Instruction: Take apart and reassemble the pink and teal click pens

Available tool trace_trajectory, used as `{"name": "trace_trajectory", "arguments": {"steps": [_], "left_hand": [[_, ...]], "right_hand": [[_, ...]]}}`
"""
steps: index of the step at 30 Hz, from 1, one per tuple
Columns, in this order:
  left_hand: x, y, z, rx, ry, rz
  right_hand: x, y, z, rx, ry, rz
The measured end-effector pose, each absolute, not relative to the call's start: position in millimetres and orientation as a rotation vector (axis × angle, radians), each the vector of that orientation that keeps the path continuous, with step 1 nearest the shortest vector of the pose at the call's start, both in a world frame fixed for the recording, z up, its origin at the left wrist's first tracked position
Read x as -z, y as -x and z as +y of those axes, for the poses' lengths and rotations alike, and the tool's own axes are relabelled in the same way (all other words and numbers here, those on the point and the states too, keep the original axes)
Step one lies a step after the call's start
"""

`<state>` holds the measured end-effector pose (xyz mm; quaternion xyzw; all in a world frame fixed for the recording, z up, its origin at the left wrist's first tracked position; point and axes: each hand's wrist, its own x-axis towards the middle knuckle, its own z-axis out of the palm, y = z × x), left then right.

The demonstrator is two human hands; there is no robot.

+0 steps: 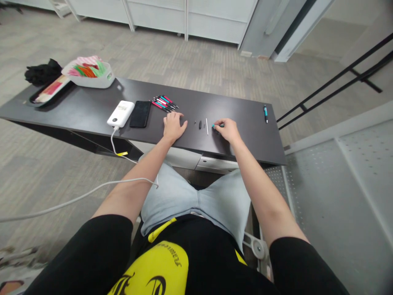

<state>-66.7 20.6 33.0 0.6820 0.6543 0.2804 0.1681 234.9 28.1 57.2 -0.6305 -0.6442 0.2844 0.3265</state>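
My left hand (174,126) rests on the dark table (190,96), its fingers loosely apart and nothing visible in them. Just beyond its fingertips lies a bunch of pens (164,103) in red, teal and black. My right hand (227,129) is closed in a pinch on a teal pen part (214,126), mostly covered by the fingers. Between the two hands several pen pieces are laid out: a thin white refill (206,126), a short black piece (200,125) and tiny parts too small to name. A whole teal pen (265,114) lies near the table's right end.
Left of the pens are a black phone (140,114) and a white power bank (120,114) with a white cable (113,141) hanging over the front edge. Farther left stand a white basket (97,82) of colourful items, a dark tray (38,102) and a black bundle (43,72).
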Motion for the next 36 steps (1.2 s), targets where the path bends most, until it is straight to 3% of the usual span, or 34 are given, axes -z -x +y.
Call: {"name": "trace_trajectory", "arguments": {"steps": [10,23,36], "left_hand": [[-31.7,64.6,22.6,-0.774,-1.960,1.843],[-43.3,57.9,15.6,-0.633,-1.998,1.934],[-41.2,57.1,16.8,-0.658,-2.013,1.947]], "right_hand": [[-69.7,-220.9,72.6,-0.648,1.637,-2.020],[-86.6,-235.4,59.1,-0.612,1.676,-2.074],[-69.2,-257.5,35.8,-0.495,1.769,-1.717]]}}
